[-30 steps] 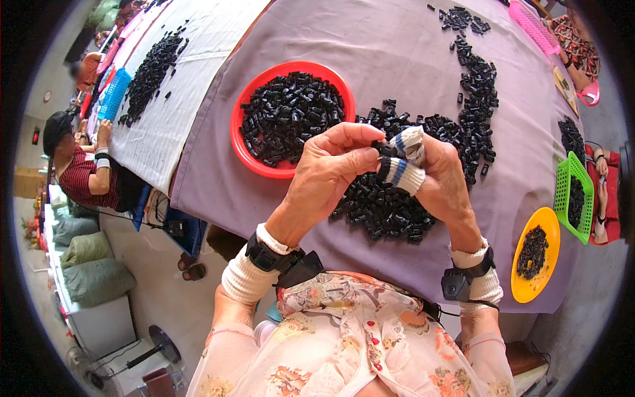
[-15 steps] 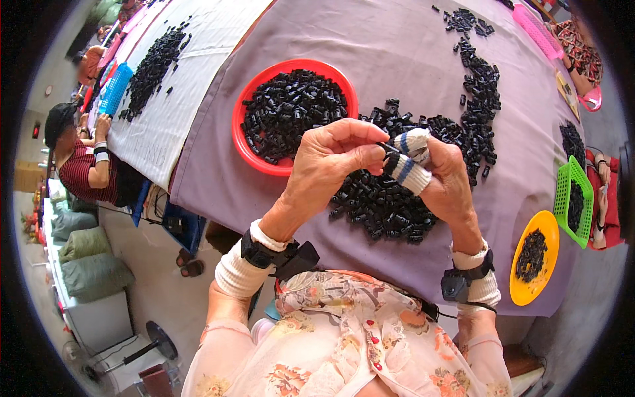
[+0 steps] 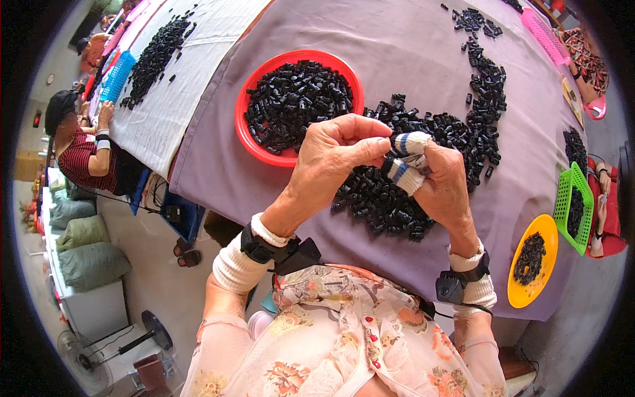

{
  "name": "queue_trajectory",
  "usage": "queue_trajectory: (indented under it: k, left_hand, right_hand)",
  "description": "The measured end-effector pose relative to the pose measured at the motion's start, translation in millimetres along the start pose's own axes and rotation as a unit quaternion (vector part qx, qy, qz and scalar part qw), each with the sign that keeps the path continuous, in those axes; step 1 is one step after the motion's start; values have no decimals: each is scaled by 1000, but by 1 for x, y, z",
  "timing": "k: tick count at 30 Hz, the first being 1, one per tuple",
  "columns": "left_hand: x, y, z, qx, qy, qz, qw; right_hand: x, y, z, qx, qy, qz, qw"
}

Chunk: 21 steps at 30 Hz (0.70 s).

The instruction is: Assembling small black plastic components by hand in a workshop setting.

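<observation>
Front-right of the round red plastic basin [image 3: 264, 152]: left hand [image 3: 324, 155] with fingertips pinched together; right hand [image 3: 444, 177] curled, with ribbed knit finger covers [image 3: 405, 176]; grip on any piece not determinable. Right of basin, heap of glossy black cylindrical pieces [image 3: 387, 205]; more inside basin. Dark piece, visible between fingertips earlier, now indistinguishable. Left of basin, faint lettering [image 3: 153, 142] on white cloth [image 3: 205, 46].

no legible text, faint markings [image 3: 149, 141] on white tablecloth [image 3: 202, 63], too blurred to read

Pale grey floor [image 3: 155, 248], lavender-clothed table [image 3: 397, 40], white-clothed table [image 3: 202, 59], black fan [image 3: 122, 345], white cabinet [image 3: 99, 311] topped with green sacks [image 3: 96, 266]
</observation>
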State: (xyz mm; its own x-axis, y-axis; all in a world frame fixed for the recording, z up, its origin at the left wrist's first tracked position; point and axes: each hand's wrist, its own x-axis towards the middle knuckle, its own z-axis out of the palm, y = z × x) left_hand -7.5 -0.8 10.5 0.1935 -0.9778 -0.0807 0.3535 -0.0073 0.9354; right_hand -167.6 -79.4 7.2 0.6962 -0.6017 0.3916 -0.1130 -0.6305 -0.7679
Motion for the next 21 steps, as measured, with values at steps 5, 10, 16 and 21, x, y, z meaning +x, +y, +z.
queue_trajectory:
  k: [5, 10, 16, 21]
  left_hand:
    - [-2, -1, 0, -14, -1, 24, 1000]
    - [-4, -6, 0, -118, -7, 18, 993]
    - [-1, -16, -1, -190, -30, 1, 981]
    - [-1, -7, -3, -164, -56, 20, 985]
  right_hand:
    - [-2, 0, 5, 33, 17, 15, 999]
    - [-2, -3, 6, 128, 34, 52, 990]
    - [-4, -7, 8, 136, 43, 84, 986]
    - [-3, -5, -10, 173, -26, 148, 973]
